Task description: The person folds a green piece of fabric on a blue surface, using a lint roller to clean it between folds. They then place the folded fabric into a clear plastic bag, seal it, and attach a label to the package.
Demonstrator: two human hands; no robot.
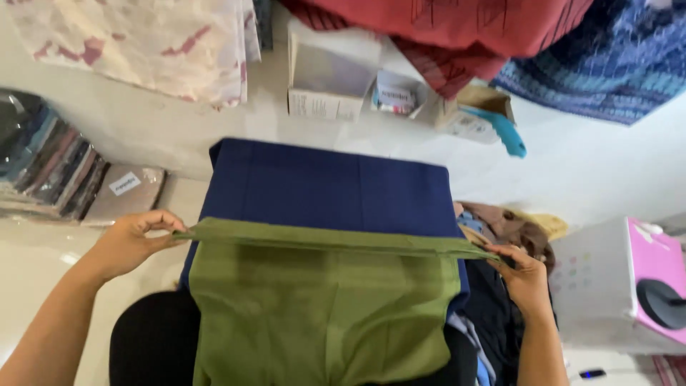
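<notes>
An olive-green cloth hangs down in front of me from a folded top edge stretched level between my hands. My left hand pinches the left end of that fold. My right hand grips the right end. Behind and under the green cloth lies a folded navy-blue cloth on the white floor.
A stack of wrapped fabrics lies at left. Small open cardboard boxes and a turquoise tool sit ahead. Red, blue and cream patterned textiles lie at top. A white and pink box and a clothes pile are at right.
</notes>
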